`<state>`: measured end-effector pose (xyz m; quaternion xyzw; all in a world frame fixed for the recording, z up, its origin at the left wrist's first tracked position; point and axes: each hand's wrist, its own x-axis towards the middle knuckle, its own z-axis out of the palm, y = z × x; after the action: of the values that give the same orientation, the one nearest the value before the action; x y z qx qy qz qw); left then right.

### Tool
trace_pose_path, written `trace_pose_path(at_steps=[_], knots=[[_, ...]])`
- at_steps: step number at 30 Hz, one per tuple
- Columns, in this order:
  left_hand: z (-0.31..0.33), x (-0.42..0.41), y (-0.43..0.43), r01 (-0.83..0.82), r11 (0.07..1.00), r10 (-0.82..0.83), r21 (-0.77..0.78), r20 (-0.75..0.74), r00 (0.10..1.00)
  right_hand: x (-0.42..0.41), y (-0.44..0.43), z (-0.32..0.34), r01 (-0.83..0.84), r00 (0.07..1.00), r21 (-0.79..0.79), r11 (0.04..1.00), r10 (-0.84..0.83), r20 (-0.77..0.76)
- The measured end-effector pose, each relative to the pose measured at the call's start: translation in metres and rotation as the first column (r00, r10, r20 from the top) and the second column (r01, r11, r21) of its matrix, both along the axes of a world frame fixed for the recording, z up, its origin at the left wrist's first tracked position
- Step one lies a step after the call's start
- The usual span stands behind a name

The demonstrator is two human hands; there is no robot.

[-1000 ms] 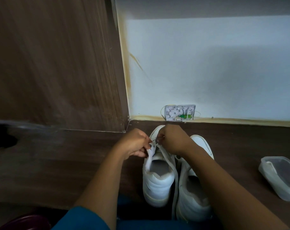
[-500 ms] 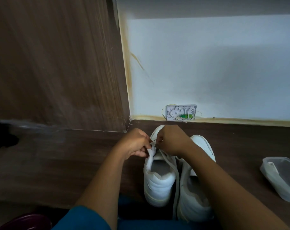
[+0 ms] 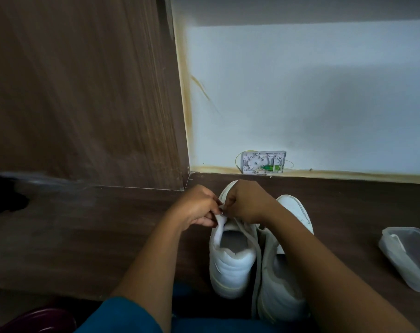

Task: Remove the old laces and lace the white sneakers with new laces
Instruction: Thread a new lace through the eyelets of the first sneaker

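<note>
Both hands are gripping with fingers curled tight: the left hand (image 3: 196, 207) and right hand (image 3: 247, 202) are meeting fingertip to fingertip and pinching the lace (image 3: 257, 258) above the tongue of the left sneaker (image 3: 230, 267). The loose lace is trailing down between that shoe and the right sneaker (image 3: 282, 287), which is standing against it. Both toes are pointing at the wall (image 3: 300, 92). Bare wood surface (image 3: 84, 236) is lying to the left; a plastic container (image 3: 411, 257) is sitting well apart on the right.

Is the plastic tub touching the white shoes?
No, the plastic tub sits off to the right, with bare dark wood between it and the nearer sneaker.
</note>
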<state>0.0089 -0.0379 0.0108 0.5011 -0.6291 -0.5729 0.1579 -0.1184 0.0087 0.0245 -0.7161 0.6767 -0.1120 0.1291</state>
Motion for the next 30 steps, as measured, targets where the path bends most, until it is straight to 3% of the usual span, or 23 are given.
trace_pose_path(at_steps=[6,15,21,23,28,30], knots=[[0.000,0.001,0.001,0.004,1.000,-0.004,-0.010,-0.001,1.000,0.002,-0.008,-0.011,0.134,0.987,-0.066,0.989,-0.140,-0.085],[-0.001,0.000,0.001,0.009,1.000,-0.010,-0.023,-0.010,1.000,0.001,-0.011,-0.016,0.107,0.987,-0.066,0.992,-0.114,-0.111],[-0.006,0.002,0.003,0.083,0.995,-0.084,-0.053,-0.013,0.996,-0.004,0.000,-0.014,0.174,0.950,-0.052,0.983,-0.153,0.273],[-0.009,0.000,0.002,0.076,0.992,-0.076,-0.100,0.002,0.997,-0.004,0.001,-0.015,0.193,0.930,-0.051,0.980,-0.166,0.327],[-0.014,-0.008,-0.003,0.113,0.956,-0.069,-0.272,0.167,0.983,-0.013,0.004,-0.007,0.115,0.960,0.047,0.992,-0.123,0.250],[-0.006,-0.010,-0.002,-0.002,0.965,0.022,-0.263,0.073,0.997,-0.016,0.005,-0.008,0.103,0.990,0.081,0.991,-0.110,0.088]])
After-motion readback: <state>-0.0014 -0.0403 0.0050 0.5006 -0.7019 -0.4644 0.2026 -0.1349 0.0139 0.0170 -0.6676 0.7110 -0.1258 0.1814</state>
